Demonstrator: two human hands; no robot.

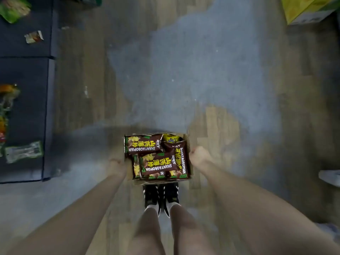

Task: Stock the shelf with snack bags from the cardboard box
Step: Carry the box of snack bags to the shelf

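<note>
Cardboard under the fingers (193,152): the right hand (199,157) curls them against the right wall of the cardboard box (190,165). The left hand (117,166) sits at the left wall, its grip too blurred to tell. The box is held above the shoes (161,196), packed with brown snack bags (158,165). The dark shelf (27,116) at far left carries a few packets (24,151). Judgement: unloading of this box is not yet started, so every bag is left.
</note>
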